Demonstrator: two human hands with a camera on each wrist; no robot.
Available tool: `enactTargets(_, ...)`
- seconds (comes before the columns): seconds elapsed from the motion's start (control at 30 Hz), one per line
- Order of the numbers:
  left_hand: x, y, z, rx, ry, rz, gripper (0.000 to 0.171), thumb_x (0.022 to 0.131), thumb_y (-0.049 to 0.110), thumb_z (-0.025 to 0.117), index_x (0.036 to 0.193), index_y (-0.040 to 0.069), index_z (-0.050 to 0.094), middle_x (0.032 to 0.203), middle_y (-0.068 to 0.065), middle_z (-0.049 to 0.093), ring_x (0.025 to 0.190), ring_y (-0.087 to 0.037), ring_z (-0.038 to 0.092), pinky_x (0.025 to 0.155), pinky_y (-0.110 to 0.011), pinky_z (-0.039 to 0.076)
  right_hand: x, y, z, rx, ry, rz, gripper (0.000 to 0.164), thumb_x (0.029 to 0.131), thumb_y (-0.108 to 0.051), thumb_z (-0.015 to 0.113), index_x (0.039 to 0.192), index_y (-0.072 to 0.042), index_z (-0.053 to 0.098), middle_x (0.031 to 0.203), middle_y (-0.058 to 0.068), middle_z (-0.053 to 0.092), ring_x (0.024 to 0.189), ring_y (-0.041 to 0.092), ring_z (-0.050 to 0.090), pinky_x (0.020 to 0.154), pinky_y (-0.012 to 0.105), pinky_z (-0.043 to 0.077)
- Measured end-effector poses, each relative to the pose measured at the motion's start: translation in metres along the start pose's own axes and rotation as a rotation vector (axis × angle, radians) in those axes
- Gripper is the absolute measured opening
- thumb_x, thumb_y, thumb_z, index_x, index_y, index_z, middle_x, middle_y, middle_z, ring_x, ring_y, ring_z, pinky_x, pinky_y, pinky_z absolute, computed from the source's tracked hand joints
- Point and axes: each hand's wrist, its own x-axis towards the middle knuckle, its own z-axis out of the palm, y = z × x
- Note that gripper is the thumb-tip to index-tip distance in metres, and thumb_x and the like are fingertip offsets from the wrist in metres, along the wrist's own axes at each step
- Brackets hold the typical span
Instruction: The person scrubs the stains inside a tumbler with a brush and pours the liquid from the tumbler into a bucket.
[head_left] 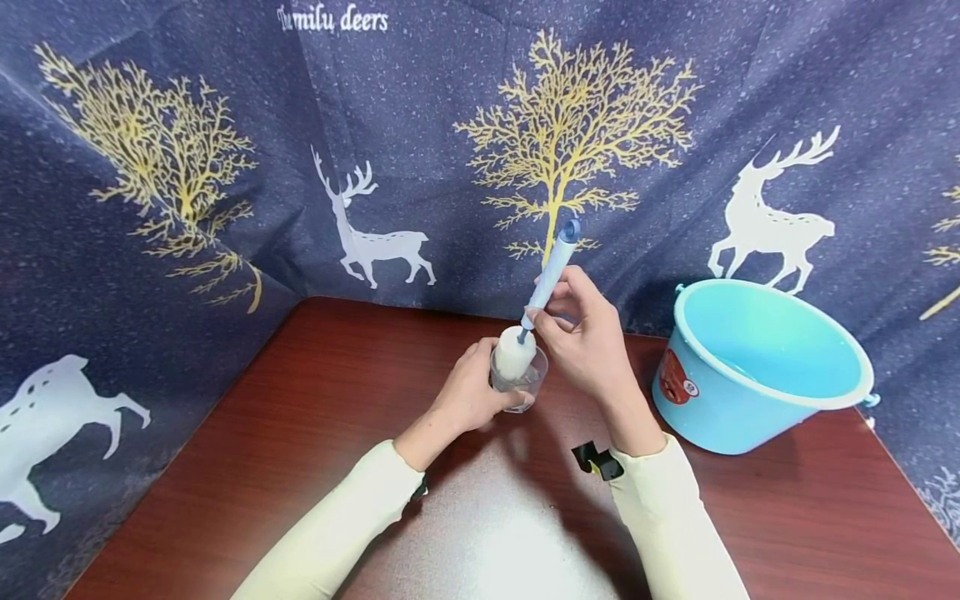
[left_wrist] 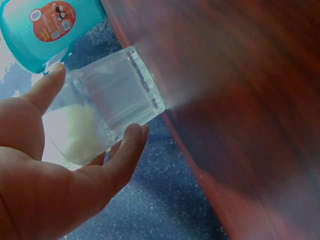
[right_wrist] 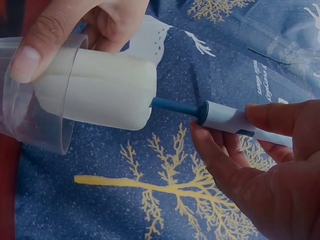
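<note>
I had left hand point(head_left: 471, 390) fingers clamped round the clear cup point(left_wrist: 117, 90), right hand point(head_left: 588, 337) fingers pinching the light-blue handle point(head_left: 553, 268); white sponge head point(right_wrist: 110, 91) sat partly inside.

Your head view: bright, mostly sharp; light probably from overhead, white glare pooling on desk point(head_left: 517, 550) at bottom edge. Dark shadows beside your sleeves point(head_left: 341, 518). Wide lens stretches deer print point(head_left: 45, 408) toward left edge. Your left wrist view: dimmer, hazy, pale streak smearing desk beside clear cup point(left_wrist: 120, 92); white sponge point(left_wrist: 77, 132) soft through plastic. Your right wrist view: dim, muted, yet brush handle point(right_wrist: 227, 117) fairly crisp.
</note>
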Motion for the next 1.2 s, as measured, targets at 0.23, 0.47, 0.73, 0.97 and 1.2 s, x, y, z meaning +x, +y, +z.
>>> enactTargets(0.23, 0.0005, -0.0011, 0.0003, -0.008, 0.000, 0.006, 0.084, 0.079, 0.029, 0.097, 0.143, 0.002, 0.052, 0.132, -0.013, 0.063, 0.123, -0.032, 0.060, 0.107, -0.045, 0.049, -0.0004, -0.0008, -0.0004, -0.036, 0.002, -0.025, 0.032, 0.096, 0.005, 0.069, 0.125, -0.008, 0.063, 0.107, 0.010, 0.067, 0.105, 0.020, 0.073, 0.089, 0.036, 0.062)
enactTargets(0.47, 0.0000, -0.0011, 0.0003, -0.015, -0.003, 0.003, 0.083, 0.079, 0.028, 0.097, 0.143, 0.002, 0.052, 0.132, -0.013, 0.063, 0.123, -0.031, 0.061, 0.107, -0.044, 0.050, -0.0002, -0.0005, -0.0009, -0.093, 0.016, -0.051, 0.032, 0.095, 0.006, 0.070, 0.123, -0.009, 0.064, 0.105, 0.009, 0.069, 0.101, 0.019, 0.073, 0.078, 0.025, 0.061)
enactTargets(0.73, -0.0003, 0.0001, -0.0001, -0.015, -0.003, 0.002, 0.083, 0.079, 0.029, 0.097, 0.143, 0.002, 0.051, 0.133, -0.013, 0.063, 0.124, -0.032, 0.061, 0.107, -0.045, 0.050, 0.0000, -0.0016, -0.0012, -0.123, 0.026, -0.075, 0.034, 0.094, 0.008, 0.070, 0.123, -0.009, 0.067, 0.105, 0.009, 0.072, 0.097, 0.019, 0.072, 0.073, 0.023, 0.058)
enactTargets(0.97, 0.0006, -0.0003, 0.0005, -0.012, -0.006, -0.009, 0.083, 0.079, 0.029, 0.097, 0.144, 0.003, 0.051, 0.136, -0.013, 0.062, 0.126, -0.031, 0.060, 0.108, -0.045, 0.050, 0.0006, -0.0017, -0.0015, -0.111, 0.027, -0.088, 0.041, 0.093, 0.010, 0.070, 0.128, -0.012, 0.070, 0.105, 0.009, 0.072, 0.096, 0.019, 0.071, 0.076, 0.033, 0.061)
enactTargets(1.2, 0.0014, -0.0006, 0.0011, -0.007, -0.005, -0.025, 0.086, 0.078, 0.030, 0.097, 0.146, 0.004, 0.051, 0.140, -0.013, 0.061, 0.129, -0.032, 0.059, 0.110, -0.045, 0.048, 0.0009, -0.0016, -0.0010, -0.105, 0.029, -0.100, 0.044, 0.093, 0.010, 0.070, 0.130, -0.013, 0.070, 0.105, 0.009, 0.072, 0.095, 0.020, 0.071, 0.077, 0.032, 0.062)
